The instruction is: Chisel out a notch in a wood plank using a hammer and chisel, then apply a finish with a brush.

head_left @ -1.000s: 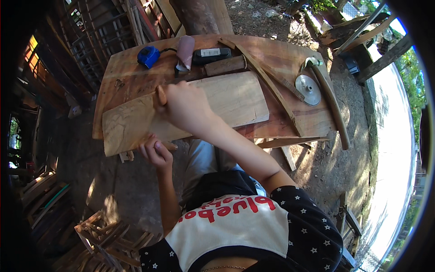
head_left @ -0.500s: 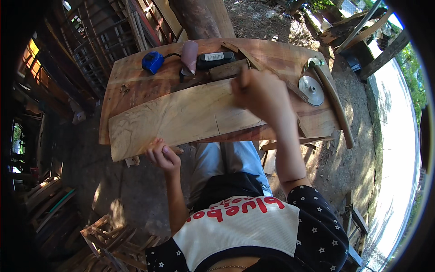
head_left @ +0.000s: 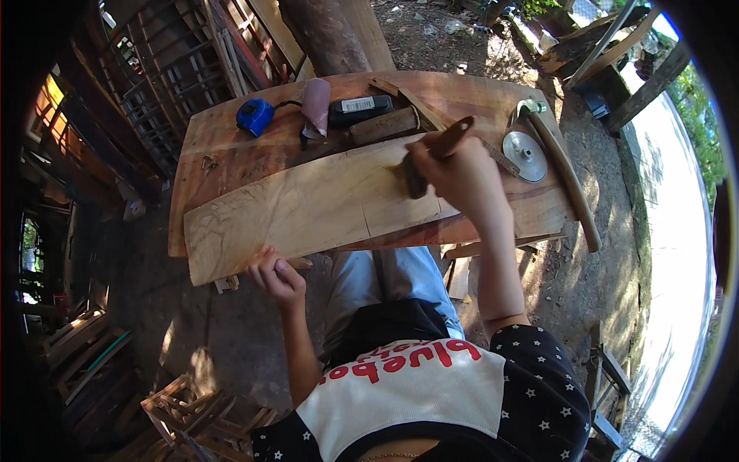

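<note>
A long pale wooden board [head_left: 300, 202] lies across the wooden table [head_left: 208, 142], its left end jutting past the near edge. My left hand [head_left: 279, 279] is closed on the board's near edge, close to that left end, with the fingertips on top. Over the board's right part, my right hand [head_left: 468, 175] grips a brush [head_left: 453, 138] with a brown wooden handle. Its dark bristles point down at the board's surface; whether they touch it I cannot tell. A thin dark line crosses the board left of the brush.
Behind the board are a blue tape measure [head_left: 255, 115], a pinkish rolled sheet [head_left: 315, 106], a black case [head_left: 360, 110] and a wood block [head_left: 385, 125]. A hammer [head_left: 566, 169] and a metal disc [head_left: 525, 155] lie at the right. Wood scraps [head_left: 192, 412] sit at lower left.
The brush, blurred and largely hidden before, now shows clearly, and my right hand has come slightly nearer and to the right. My left hand keeps its hold on the board.
</note>
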